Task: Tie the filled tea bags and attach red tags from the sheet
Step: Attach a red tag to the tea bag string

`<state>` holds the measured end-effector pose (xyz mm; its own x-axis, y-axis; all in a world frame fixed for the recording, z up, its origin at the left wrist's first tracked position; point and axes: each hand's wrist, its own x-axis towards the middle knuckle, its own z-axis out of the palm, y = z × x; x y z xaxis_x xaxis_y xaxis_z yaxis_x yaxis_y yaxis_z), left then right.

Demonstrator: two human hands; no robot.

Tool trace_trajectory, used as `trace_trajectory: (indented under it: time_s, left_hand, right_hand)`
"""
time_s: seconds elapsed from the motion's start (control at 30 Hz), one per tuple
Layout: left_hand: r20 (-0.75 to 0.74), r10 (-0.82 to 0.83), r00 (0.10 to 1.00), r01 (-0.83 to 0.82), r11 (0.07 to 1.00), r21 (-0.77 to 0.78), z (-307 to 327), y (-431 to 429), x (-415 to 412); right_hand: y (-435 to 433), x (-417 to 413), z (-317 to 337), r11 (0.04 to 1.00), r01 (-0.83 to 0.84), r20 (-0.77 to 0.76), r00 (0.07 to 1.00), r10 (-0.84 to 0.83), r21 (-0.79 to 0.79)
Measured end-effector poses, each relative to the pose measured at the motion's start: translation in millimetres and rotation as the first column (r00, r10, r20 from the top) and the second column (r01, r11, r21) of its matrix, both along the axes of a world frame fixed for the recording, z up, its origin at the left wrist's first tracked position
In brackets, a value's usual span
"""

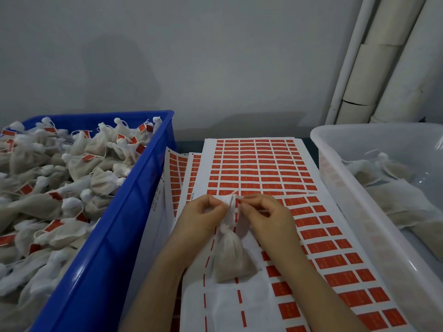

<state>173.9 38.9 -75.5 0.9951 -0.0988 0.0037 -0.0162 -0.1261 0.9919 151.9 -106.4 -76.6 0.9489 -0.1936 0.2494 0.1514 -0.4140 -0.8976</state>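
At 9 o'clock, the blue crate (134,212) is holding a heap of finished bags, each tied and carrying a red tag. Just right of it, sheets of red tags are lying on the surface, with the nearest tag sheet (335,264) running from 12 o'clock down toward 5 o'clock; its left columns are already stripped.

The left hand (203,215) is curling round the gathered neck of the filled tea bag (231,256), its fingers (221,205) pinching the white top from the 9 o'clock side. The bag's full body is hanging down toward 6 o'clock, above the sheet. The right hand (266,213) is meeting it from 3 o'clock, its fingers closed in a fine pinch at the neck; whether they are holding string or a tag is too small to tell.

To do this step well, the left pinch is probably best kept low and tight on the neck so no filling escapes, while the right hand is drawing the tie snug without tearing the thin fabric.

At 3 o'clock, the clear tub (340,188) is holding a few untied bags.
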Motion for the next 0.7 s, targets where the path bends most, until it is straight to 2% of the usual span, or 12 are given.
trace_trajectory:
  time_s: [0.23, 0.5, 0.7]
  left_hand:
    - [-0.015, 0.020, 1.000, -0.020, 0.999, 0.031, 2.0, -0.2, -1.3]
    - [-0.098, 0.151, 0.984, -0.137, 0.980, 0.142, 0.9, 4.9, 0.9]
    - [-0.056, 0.202, 0.978, -0.188, 0.963, 0.191, 1.1, 4.3, 0.7]
  right_hand:
    - [1.5, 2.2, -5.5, 0.995, 0.094, 0.010, 0.996, -0.093, -0.026]
    - [-11.9, 5.4, -2.5, 0.911, 0.291, -0.134, 0.956, -0.263, 0.292]
    - [-22.3, 3.6, 5.3, 0.856, 0.339, -0.066, 0.938, -0.341, 0.390]
